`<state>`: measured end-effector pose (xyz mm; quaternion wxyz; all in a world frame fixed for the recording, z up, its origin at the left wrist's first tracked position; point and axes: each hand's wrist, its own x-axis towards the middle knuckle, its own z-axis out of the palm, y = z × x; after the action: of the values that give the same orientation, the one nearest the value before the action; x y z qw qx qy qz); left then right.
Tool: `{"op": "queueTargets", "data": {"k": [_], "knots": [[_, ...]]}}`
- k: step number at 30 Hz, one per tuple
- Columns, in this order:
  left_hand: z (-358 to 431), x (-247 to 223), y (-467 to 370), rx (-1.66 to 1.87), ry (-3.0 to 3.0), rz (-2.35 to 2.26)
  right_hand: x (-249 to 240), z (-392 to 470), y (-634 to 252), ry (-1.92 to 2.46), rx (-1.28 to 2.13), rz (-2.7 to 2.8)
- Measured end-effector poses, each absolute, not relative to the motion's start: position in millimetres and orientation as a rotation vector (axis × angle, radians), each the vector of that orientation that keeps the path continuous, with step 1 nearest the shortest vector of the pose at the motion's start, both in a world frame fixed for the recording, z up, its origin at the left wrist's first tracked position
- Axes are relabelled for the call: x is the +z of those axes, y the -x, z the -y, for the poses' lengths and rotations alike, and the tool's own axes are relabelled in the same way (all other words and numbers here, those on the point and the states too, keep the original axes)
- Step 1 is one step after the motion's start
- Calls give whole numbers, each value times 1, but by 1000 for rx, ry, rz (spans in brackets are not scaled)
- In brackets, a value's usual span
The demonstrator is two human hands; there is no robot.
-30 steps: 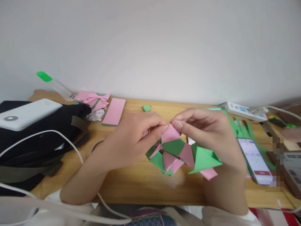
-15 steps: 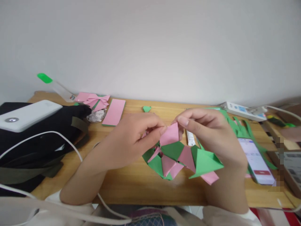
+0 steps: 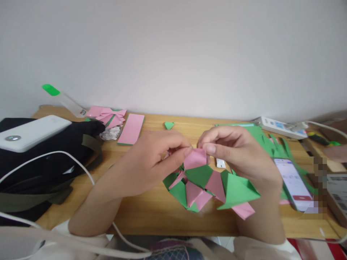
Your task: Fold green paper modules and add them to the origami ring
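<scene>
A folded green and pink paper piece (image 3: pixel 199 175), made of several interlocked units, hangs between my hands above the wooden table. My left hand (image 3: pixel 159 160) pinches the left side of its upright pink flap between thumb and fingers. At the flap's upper right corner, my right hand (image 3: pixel 233 151) has thumb and forefinger closed on the paper. The green and pink points at the lower right stick out free below my right palm. My left fingers hide part of the piece's left side.
Pink paper strips (image 3: pixel 131 129), a small green folded piece (image 3: pixel 169 125) and a power strip (image 3: pixel 280 127) line the back of the table (image 3: pixel 173 220). At right lies a phone (image 3: pixel 294 184); at left, a power bank (image 3: pixel 35 133) rests on a black bag (image 3: pixel 54 162). A person's hand (image 3: pixel 337 153) shows far right.
The pink flap's top edge has dropped slightly between my fingers. My right thumb has moved down and a little left onto its corner, and the piece's right end has tipped slightly downward.
</scene>
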<state>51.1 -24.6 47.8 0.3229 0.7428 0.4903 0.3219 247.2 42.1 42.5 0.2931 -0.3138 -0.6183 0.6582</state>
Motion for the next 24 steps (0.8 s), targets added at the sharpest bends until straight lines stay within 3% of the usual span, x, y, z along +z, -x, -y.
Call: {"op": "queueTargets", "data": {"k": [16,24], "knots": [[24,50,-54,811,-2016,-1293,44,-41,-249,820,1756,1703],[24,49,-55,825,-2018,-1325,48,-33,-247,961,1424,1829]]}}
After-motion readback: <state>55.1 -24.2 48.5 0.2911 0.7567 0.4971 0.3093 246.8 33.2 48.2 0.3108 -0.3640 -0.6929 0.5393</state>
